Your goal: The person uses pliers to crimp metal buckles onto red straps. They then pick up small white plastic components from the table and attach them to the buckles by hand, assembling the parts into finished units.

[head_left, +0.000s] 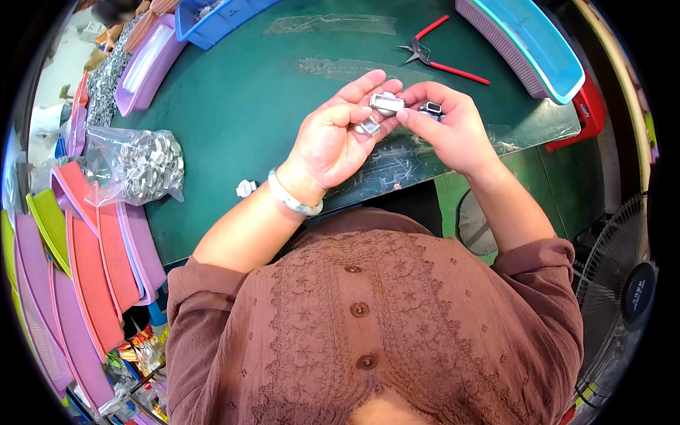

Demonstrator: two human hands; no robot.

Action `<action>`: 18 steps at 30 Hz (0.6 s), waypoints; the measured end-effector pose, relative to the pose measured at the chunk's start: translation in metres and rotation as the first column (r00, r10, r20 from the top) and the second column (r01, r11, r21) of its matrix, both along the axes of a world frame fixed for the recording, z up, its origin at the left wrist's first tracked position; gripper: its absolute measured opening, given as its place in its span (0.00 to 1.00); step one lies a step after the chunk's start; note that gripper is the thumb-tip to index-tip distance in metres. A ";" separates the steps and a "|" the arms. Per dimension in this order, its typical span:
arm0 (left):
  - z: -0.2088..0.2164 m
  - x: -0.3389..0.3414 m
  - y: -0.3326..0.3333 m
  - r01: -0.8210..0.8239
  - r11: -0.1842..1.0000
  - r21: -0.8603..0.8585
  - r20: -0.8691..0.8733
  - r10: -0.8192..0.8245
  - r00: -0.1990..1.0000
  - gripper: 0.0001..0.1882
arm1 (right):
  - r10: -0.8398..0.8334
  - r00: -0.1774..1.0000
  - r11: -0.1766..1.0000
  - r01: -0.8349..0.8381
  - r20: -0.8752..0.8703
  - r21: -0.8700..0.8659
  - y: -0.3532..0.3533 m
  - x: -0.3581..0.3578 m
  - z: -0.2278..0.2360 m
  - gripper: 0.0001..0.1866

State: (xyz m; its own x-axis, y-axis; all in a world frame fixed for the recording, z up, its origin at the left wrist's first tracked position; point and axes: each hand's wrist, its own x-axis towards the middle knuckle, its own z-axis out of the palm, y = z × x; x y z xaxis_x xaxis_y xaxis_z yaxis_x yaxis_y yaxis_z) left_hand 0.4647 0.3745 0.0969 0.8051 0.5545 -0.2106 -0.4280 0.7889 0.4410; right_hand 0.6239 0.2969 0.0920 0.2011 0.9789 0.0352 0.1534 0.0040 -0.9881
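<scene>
My left hand (329,138) is turned palm up above the green table, fingers curled. A small silver rectangular metal case (387,104), like a watch case, rests at its fingertips. Below it, a second silver case (368,127) lies against the fingers under the thumb. My right hand (457,131) comes from the right, its thumb tip touching the end of the upper case. Between its curled fingers sits a small dark-centred silver case (431,109). A similar silver piece (246,188) lies on the table beside my left wrist.
A clear plastic bag (152,166) full of silver pieces stands at the left, beside stacked coloured baskets (92,276). Red-handled pliers (422,53) lie beyond my hands. Blue (227,20), purple (149,67) and turquoise (538,57) bins line the far edges. A fan (623,283) stands at right.
</scene>
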 end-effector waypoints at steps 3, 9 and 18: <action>-0.001 0.000 0.000 0.006 1.000 -0.001 0.016 -0.006 1.000 0.25 | -0.024 0.998 0.998 0.021 0.053 0.053 -0.003 -0.001 0.000 0.08; 0.000 0.000 -0.001 0.035 0.999 -0.002 0.038 -0.035 0.999 0.27 | -0.044 0.996 0.997 0.039 0.078 0.066 -0.008 0.002 0.000 0.09; -0.001 0.003 -0.003 0.044 0.998 -0.037 0.064 -0.042 0.997 0.25 | -0.007 1.000 0.999 0.007 0.007 0.040 -0.008 0.003 -0.002 0.08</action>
State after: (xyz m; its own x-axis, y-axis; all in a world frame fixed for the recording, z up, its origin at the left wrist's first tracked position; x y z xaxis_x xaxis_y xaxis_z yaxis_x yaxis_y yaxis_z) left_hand 0.4680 0.3716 0.0960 0.8405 0.5114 -0.1792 -0.4190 0.8230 0.3835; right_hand 0.6269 0.2884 0.0900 0.2077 0.9752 0.0758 0.1607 0.0425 -0.9861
